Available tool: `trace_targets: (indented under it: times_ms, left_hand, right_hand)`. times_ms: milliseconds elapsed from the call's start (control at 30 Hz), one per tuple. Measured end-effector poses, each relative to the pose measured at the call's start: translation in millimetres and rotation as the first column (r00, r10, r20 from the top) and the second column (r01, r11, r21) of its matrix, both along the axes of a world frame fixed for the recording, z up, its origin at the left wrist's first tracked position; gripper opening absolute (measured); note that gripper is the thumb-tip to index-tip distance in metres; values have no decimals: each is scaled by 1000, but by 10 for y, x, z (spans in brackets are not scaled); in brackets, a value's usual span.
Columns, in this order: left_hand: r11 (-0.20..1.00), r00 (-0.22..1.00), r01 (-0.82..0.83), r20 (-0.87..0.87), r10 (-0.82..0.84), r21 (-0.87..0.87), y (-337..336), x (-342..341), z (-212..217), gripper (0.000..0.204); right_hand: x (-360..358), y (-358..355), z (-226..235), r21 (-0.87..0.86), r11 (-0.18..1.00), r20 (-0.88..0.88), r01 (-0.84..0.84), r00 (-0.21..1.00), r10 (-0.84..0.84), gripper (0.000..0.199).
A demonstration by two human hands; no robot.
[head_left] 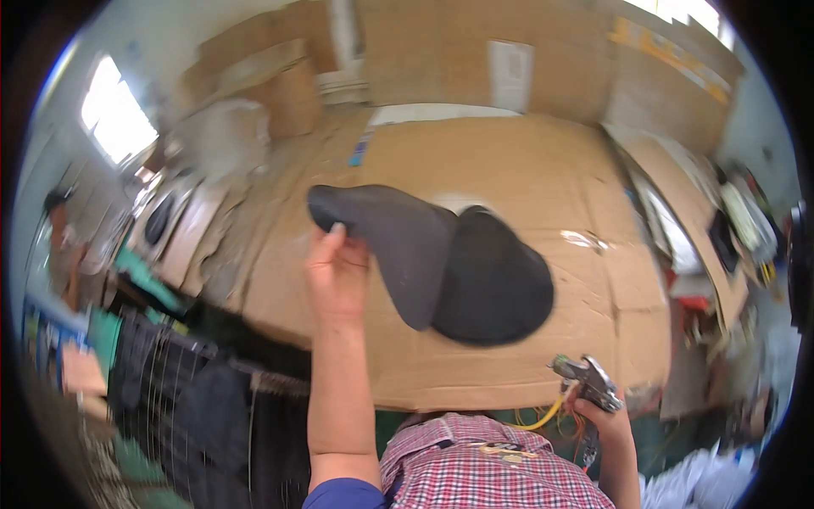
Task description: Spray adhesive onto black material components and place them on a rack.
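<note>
My left hand [337,273] pinches the narrow end of a dark grey curved piece [386,242], matte and smooth like moulded foam or leather, lifted over the middle of the desk [526,170]. It overlaps a second dark piece [496,284], rounded like a dome or saddle, which lies nearer the front edge (whether the two touch I cannot tell). The desk is covered in flat brown cardboard sheets, creased at the seams. My right hand [604,416] is clenched around a metal spray gun [587,379] just off the front right corner, yellow and orange hoses [551,413] trailing below; its nozzle is blurred.
</note>
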State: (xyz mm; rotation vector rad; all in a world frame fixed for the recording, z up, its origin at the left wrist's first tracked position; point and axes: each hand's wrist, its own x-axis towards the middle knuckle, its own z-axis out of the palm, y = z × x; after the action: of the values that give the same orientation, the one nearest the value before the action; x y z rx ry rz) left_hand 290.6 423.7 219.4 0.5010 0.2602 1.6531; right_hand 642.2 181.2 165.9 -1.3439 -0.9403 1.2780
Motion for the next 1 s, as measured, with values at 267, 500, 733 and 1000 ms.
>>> trace_targets:
  times_ms: [267, 500, 733, 1000]
  left_hand:
    - [955, 949, -292, 107, 295, -44, -1250, -1823, -9, 30]
    - [611, 610, -791, 26, 792, -21, -2383, -4207, 33, 30]
    - [89, 66, -979, -129, 989, 186, -3601, -5623, 84, 42]
    - [-363, -216, -721, -306, 927, -590, -4541, -6016, -1680, 53]
  right_hand:
    - [-877, 26, 43, 14, 979, -27, -202, 979, 202, 41]
    - [-1815, 226, 61, 48, 899, -11, -436, 900, 437, 35]
    - [-2573, 338, 137, 41, 790, -13, -612, 790, 613, 46]
    - [-2857, 362, 108, 43, 737, 41, -674, 739, 673, 48]
